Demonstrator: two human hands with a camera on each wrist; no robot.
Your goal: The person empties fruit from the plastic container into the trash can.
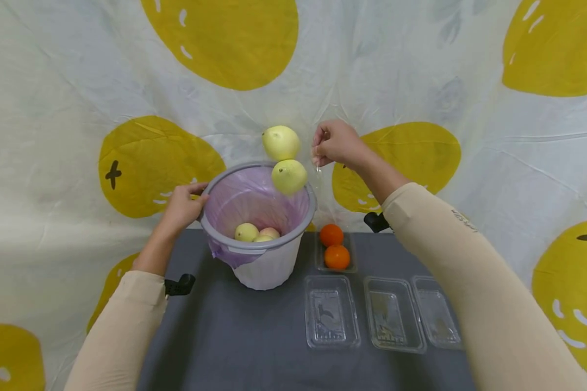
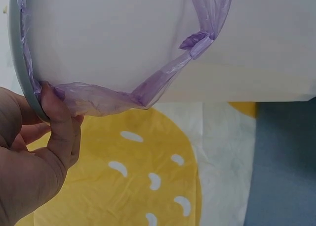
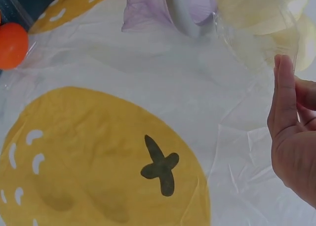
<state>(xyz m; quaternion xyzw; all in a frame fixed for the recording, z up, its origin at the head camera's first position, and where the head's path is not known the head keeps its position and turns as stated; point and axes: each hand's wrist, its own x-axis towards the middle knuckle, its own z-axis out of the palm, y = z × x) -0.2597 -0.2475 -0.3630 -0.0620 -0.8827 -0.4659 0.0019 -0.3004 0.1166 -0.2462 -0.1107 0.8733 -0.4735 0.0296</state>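
Observation:
My left hand (image 1: 183,206) grips the grey rim of a white bucket (image 1: 266,271), thumb and fingers on either side of the edge. A purple bag (image 2: 163,82) lines the bucket and hangs over its rim. Inside lie pale yellow-green round fruits (image 1: 247,232) and a pinkish one (image 1: 270,232). My right hand (image 1: 339,144) pinches the edge of a clear plastic container (image 3: 237,50), tilted towards the bucket and hard to make out in the head view. Two pale yellow-green fruits (image 1: 281,143) are one above the other, at and above the bucket's far right rim.
Right of the bucket, two oranges (image 1: 337,257) sit in a clear tray. Nearer stand clear plastic trays (image 1: 309,315), (image 1: 395,347) side by side on the grey table (image 1: 235,347). A curtain (image 1: 254,114) with yellow fruit prints hangs behind.

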